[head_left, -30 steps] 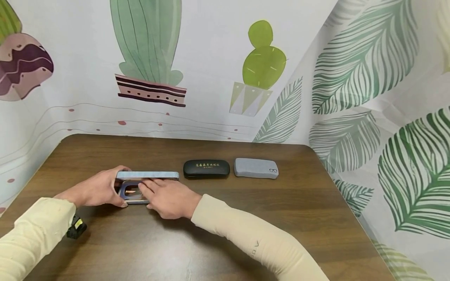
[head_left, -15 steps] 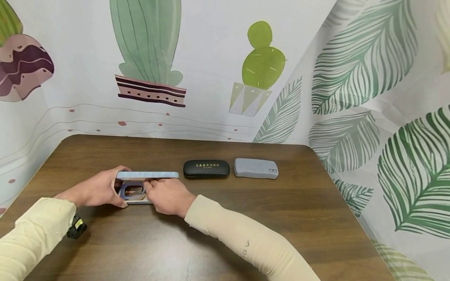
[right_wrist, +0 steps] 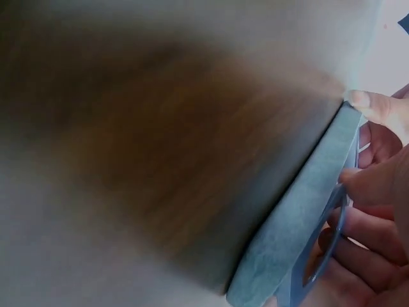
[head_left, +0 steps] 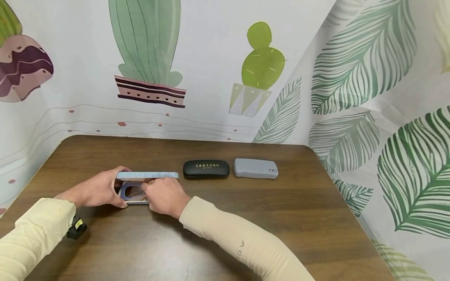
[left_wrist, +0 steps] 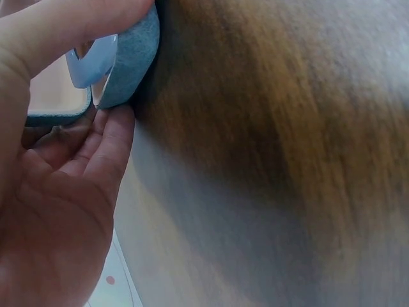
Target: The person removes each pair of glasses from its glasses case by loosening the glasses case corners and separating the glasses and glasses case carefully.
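Note:
A light blue glasses case (head_left: 147, 175) stands opened on the table, its lid raised at the back. My left hand (head_left: 96, 189) grips its left end, thumb at the front rim and fingers behind; the left wrist view shows the case's blue end (left_wrist: 131, 64) between them. Inside lies a pair of blue-framed glasses (head_left: 123, 192), one lens side showing. My right hand (head_left: 166, 196) reaches into the case from the right and covers the rest of the glasses. In the right wrist view, its thumb and curled fingers pinch the blue frame (right_wrist: 339, 220).
Behind and to the right lie a closed black glasses case (head_left: 206, 169) with gold lettering and a grey glasses case (head_left: 255, 168). Both rest on the brown wooden table (head_left: 225, 218). A patterned cloth (head_left: 211, 58) hangs behind the table and along its right side.
My right hand's fingers, stretched across the glasses earlier, have drawn back right and curled onto them, uncovering more of the lens. My left hand and the case have stayed put.

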Demonstrator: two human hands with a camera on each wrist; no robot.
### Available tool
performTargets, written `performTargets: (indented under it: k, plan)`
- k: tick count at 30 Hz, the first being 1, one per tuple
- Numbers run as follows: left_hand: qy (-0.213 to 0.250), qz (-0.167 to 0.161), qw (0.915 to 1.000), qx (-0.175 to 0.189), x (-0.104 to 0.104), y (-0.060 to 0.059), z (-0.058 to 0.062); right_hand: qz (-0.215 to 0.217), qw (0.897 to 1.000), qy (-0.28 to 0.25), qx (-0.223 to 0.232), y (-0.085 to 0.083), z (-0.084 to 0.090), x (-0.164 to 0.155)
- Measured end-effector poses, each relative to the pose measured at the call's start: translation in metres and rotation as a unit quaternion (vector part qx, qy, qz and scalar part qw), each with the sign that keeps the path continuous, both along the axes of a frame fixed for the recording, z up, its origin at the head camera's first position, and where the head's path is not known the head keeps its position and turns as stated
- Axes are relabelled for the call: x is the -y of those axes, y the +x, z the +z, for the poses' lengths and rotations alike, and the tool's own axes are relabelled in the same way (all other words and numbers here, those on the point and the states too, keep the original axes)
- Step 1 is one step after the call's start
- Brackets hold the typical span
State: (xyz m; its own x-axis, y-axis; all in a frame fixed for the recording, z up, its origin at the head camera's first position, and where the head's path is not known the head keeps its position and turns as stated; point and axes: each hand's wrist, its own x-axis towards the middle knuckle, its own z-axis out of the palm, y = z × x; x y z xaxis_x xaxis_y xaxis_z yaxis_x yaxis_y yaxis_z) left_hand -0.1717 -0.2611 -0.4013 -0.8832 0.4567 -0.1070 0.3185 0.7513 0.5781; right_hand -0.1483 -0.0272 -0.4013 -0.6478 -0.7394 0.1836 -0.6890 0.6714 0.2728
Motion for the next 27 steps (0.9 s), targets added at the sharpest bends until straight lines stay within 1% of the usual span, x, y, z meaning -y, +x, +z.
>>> performTargets:
  k: [7,15,22,27]
  plan:
    - [0.011,0.002,0.9999,-0.007,0.001,0.002,-0.001,-0.024,0.999,-0.016,-0.015,0.003,0.000,0.006]
    - [0.015,-0.002,0.9999,-0.005,0.001,0.001,0.000,-0.063,0.998,-0.024,-0.004,0.005,0.001,0.012]
    - [0.013,-0.006,0.9999,0.002,0.002,0.000,0.000,-0.061,0.997,-0.030,-0.025,0.007,0.002,0.012]
    - [0.008,-0.004,0.9999,-0.006,0.002,0.000,-0.001,-0.061,0.996,-0.045,-0.043,0.009,0.002,0.011]
